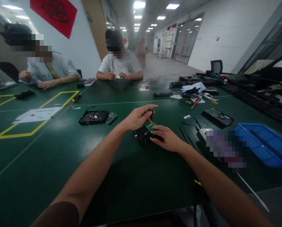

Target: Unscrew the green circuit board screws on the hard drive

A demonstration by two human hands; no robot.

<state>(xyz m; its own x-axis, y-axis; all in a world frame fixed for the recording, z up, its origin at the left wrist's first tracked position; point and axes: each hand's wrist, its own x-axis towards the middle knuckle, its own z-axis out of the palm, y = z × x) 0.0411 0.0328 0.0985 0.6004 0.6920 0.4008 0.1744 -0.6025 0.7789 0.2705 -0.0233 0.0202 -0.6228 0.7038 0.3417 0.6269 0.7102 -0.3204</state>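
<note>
In front of me on the green table lies a black hard drive (141,137) with a green circuit board (150,126) at its far end. My left hand (139,117) is closed around a small screwdriver (152,111) with a yellow and black handle, held upright over the board; fingers hide most of its shaft. From the right, my right hand (166,138) grips the drive's near right side, its fingertips touching the board and the casing. A few tiny specks, perhaps screws, lie beyond the drive.
Left are another opened drive (93,117), a loose circuit board (112,118) and a paper sheet (37,114). Right are a third drive (217,117), a cabled phone-like device (203,134), a blue tray (256,138) and gloves (194,88). Two people (119,63) sit across the table.
</note>
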